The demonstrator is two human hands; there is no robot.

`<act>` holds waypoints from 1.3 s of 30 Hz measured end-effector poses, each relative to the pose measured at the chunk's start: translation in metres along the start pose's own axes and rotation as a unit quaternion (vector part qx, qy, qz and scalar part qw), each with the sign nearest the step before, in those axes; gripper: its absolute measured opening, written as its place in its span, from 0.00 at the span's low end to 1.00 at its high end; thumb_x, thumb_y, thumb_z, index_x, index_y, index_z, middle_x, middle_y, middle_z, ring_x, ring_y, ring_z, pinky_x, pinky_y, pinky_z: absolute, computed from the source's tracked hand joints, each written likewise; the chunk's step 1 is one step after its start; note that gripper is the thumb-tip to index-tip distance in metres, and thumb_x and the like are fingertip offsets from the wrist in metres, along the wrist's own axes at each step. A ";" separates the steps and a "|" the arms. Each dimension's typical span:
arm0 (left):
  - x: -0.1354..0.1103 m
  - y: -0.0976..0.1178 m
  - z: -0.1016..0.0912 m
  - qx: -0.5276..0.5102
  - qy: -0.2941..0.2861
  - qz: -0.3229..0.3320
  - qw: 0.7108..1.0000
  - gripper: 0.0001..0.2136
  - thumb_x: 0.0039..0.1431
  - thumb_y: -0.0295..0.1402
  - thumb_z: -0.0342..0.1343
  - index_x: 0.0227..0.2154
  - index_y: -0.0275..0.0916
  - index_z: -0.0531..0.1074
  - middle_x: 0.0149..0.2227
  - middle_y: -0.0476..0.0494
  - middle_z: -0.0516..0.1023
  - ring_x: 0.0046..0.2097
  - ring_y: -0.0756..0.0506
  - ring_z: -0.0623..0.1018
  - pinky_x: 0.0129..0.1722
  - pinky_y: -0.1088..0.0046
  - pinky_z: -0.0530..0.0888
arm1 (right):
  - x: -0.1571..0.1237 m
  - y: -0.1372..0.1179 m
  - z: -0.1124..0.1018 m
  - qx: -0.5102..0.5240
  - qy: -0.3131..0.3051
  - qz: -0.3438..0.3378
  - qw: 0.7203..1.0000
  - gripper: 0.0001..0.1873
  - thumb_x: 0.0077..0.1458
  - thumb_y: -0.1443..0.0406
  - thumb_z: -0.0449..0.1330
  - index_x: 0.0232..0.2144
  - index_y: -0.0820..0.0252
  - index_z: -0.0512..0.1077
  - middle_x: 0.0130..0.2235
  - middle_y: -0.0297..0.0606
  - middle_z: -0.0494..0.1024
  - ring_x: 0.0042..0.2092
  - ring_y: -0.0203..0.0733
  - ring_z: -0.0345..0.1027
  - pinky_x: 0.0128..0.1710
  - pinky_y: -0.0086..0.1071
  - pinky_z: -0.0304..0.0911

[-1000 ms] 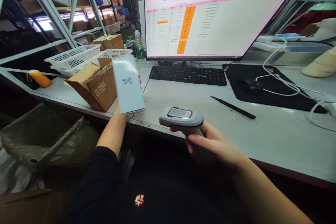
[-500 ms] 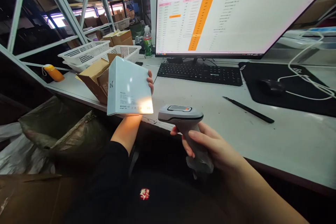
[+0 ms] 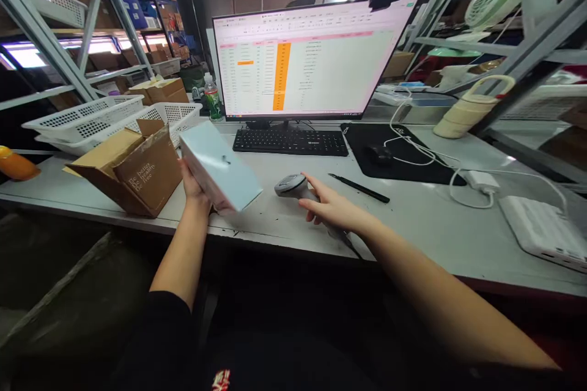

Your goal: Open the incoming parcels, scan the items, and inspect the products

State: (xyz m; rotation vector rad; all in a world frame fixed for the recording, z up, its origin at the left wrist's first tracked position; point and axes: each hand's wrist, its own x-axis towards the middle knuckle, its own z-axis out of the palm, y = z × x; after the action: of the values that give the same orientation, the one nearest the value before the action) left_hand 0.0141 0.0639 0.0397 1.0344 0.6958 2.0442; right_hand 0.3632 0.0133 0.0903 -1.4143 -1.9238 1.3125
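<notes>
Scanner [image 3: 290, 183] has moved from the near edge to farther in over the surface [image 3: 426, 232] since the previous frame, and the pale blue box [image 3: 222, 168] has gone from near upright to a steep slant, head view. Left grip [image 3: 192, 188]: clasping the box at its left side; box held up off the surface, just right of the brown carton [image 3: 147, 182], whose flaps stand open. Right grip [image 3: 331, 203]: fingers curled about the scanner's neck, handle slanting back to the near edge; cannot tell whether the scanner touches the surface. Slim black knife-like tool [image 3: 360, 188] lies just right of and beyond the scanner. Farther back: black keyboard [image 3: 288, 142] before the monitor [image 3: 330, 73], which shows a table with an orange column; mouse [image 3: 380, 154] on a black mat [image 3: 398, 170] to the right; white baskets [image 3: 87, 119] behind the carton
</notes>
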 end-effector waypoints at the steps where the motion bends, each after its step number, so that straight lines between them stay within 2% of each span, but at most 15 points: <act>1: 0.000 -0.002 0.003 0.011 0.037 0.029 0.999 0.34 0.59 0.69 0.53 0.49 0.42 0.74 0.41 0.40 0.79 0.45 0.40 0.81 0.45 0.62 0.80 | 0.010 0.006 -0.004 -0.027 0.003 0.022 0.999 0.48 0.66 0.58 0.58 0.78 0.55 0.37 0.57 0.51 0.78 0.34 0.43 0.79 0.36 0.39 0.77; 3: -0.005 -0.004 0.009 0.076 0.090 0.124 0.985 0.32 0.58 0.67 0.57 0.48 0.42 0.73 0.40 0.44 0.78 0.42 0.44 0.80 0.44 0.66 0.79 | 0.023 0.015 -0.012 -0.091 0.019 0.030 0.995 0.46 0.67 0.55 0.56 0.78 0.59 0.41 0.57 0.53 0.79 0.45 0.51 0.81 0.48 0.47 0.77; 4: -0.009 -0.005 0.011 0.123 0.094 0.176 0.972 0.31 0.57 0.65 0.60 0.47 0.42 0.73 0.40 0.45 0.78 0.42 0.44 0.80 0.44 0.67 0.78 | 0.026 0.017 -0.015 -0.131 0.044 0.010 0.990 0.46 0.67 0.53 0.57 0.77 0.60 0.44 0.59 0.54 0.78 0.52 0.56 0.79 0.55 0.51 0.74; 5: -0.014 -0.005 0.013 0.171 0.080 0.224 0.956 0.29 0.57 0.63 0.62 0.47 0.43 0.74 0.41 0.45 0.78 0.44 0.44 0.80 0.46 0.67 0.78 | 0.025 0.017 -0.018 -0.172 0.078 -0.028 0.982 0.45 0.66 0.52 0.58 0.77 0.60 0.47 0.63 0.55 0.75 0.60 0.59 0.75 0.62 0.54 0.69; 7: -0.025 -0.003 0.017 0.246 0.012 0.297 0.922 0.27 0.58 0.60 0.64 0.48 0.43 0.75 0.46 0.42 0.78 0.51 0.40 0.81 0.53 0.62 0.77 | 0.019 0.011 -0.018 -0.232 0.147 -0.139 0.952 0.46 0.65 0.49 0.59 0.76 0.58 0.49 0.70 0.53 0.66 0.70 0.61 0.62 0.69 0.58 0.58; 11: -0.044 0.007 0.026 0.301 -0.126 0.392 0.860 0.27 0.63 0.56 0.62 0.57 0.46 0.72 0.58 0.36 0.76 0.62 0.33 0.77 0.60 0.53 0.74 | 0.004 -0.013 -0.001 -0.270 0.202 -0.366 0.868 0.47 0.65 0.51 0.63 0.77 0.49 0.45 0.74 0.48 0.58 0.74 0.58 0.53 0.72 0.60 0.55; 13: -0.051 0.012 0.029 0.304 -0.161 0.416 0.842 0.32 0.64 0.56 0.61 0.65 0.48 0.65 0.61 0.34 0.74 0.64 0.33 0.77 0.61 0.53 0.75 | 0.002 -0.023 0.011 -0.287 0.199 -0.426 0.835 0.45 0.65 0.55 0.64 0.76 0.45 0.49 0.75 0.47 0.56 0.75 0.58 0.51 0.72 0.59 0.55; 15: -0.056 0.017 0.028 0.308 -0.173 0.421 0.835 0.39 0.64 0.56 0.60 0.72 0.50 0.54 0.63 0.32 0.73 0.64 0.34 0.76 0.60 0.55 0.76 | 0.005 -0.028 0.020 -0.298 0.189 -0.453 0.819 0.40 0.65 0.58 0.64 0.74 0.43 0.55 0.75 0.46 0.55 0.74 0.58 0.52 0.71 0.59 0.57; 18: -0.061 0.022 0.022 0.342 -0.170 0.408 0.829 0.41 0.65 0.58 0.57 0.73 0.53 0.48 0.67 0.30 0.68 0.67 0.33 0.73 0.60 0.53 0.76 | 0.011 -0.029 0.028 -0.293 0.184 -0.465 0.815 0.33 0.66 0.62 0.63 0.71 0.44 0.63 0.75 0.45 0.56 0.73 0.59 0.54 0.69 0.58 0.61; 21: -0.065 0.026 0.019 0.373 -0.145 0.409 0.820 0.36 0.64 0.60 0.57 0.69 0.56 0.55 0.73 0.33 0.58 0.73 0.30 0.63 0.63 0.46 0.72 | 0.015 -0.030 0.030 -0.284 0.175 -0.450 0.828 0.32 0.66 0.62 0.62 0.70 0.43 0.64 0.75 0.43 0.55 0.73 0.59 0.55 0.69 0.59 0.61; 24: -0.068 0.028 0.022 0.367 -0.111 0.419 0.823 0.29 0.65 0.58 0.56 0.64 0.56 0.61 0.73 0.38 0.55 0.75 0.31 0.58 0.66 0.44 0.69 | 0.016 -0.033 0.031 -0.275 0.157 -0.428 0.847 0.31 0.66 0.61 0.62 0.69 0.43 0.65 0.75 0.42 0.55 0.73 0.59 0.54 0.69 0.59 0.61; 28: -0.069 0.027 0.026 0.355 -0.092 0.399 0.840 0.26 0.64 0.59 0.57 0.58 0.53 0.65 0.70 0.37 0.56 0.72 0.32 0.62 0.62 0.47 0.72 | 0.017 -0.037 0.031 -0.259 0.141 -0.407 0.864 0.31 0.66 0.60 0.62 0.69 0.42 0.66 0.76 0.39 0.53 0.74 0.59 0.53 0.70 0.59 0.60; 32: -0.069 0.025 0.027 0.344 -0.080 0.370 0.860 0.29 0.61 0.61 0.58 0.57 0.51 0.62 0.70 0.34 0.54 0.71 0.30 0.63 0.58 0.48 0.75 | 0.021 -0.035 0.030 -0.245 0.137 -0.410 0.868 0.31 0.66 0.61 0.62 0.69 0.43 0.66 0.76 0.39 0.53 0.74 0.59 0.53 0.70 0.58 0.60; 34: -0.068 0.027 0.028 0.338 -0.083 0.381 0.856 0.29 0.62 0.60 0.59 0.58 0.52 0.61 0.70 0.34 0.54 0.71 0.31 0.63 0.59 0.48 0.74 | 0.023 -0.033 0.030 -0.236 0.136 -0.422 0.865 0.30 0.66 0.61 0.61 0.69 0.44 0.66 0.76 0.41 0.53 0.74 0.59 0.53 0.70 0.57 0.60; 39: -0.065 0.035 0.027 0.378 -0.094 0.392 0.834 0.23 0.65 0.57 0.58 0.54 0.47 0.70 0.65 0.35 0.65 0.66 0.35 0.69 0.60 0.53 0.72 | 0.025 -0.036 0.034 -0.221 0.126 -0.434 0.864 0.27 0.68 0.59 0.59 0.68 0.48 0.68 0.77 0.42 0.52 0.75 0.55 0.51 0.72 0.54 0.57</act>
State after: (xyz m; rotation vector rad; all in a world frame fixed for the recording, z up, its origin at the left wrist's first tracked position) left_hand 0.0504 -0.0049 0.0505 2.2498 1.1505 2.2895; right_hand 0.3092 0.0193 0.1008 -0.6306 -2.3095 0.2606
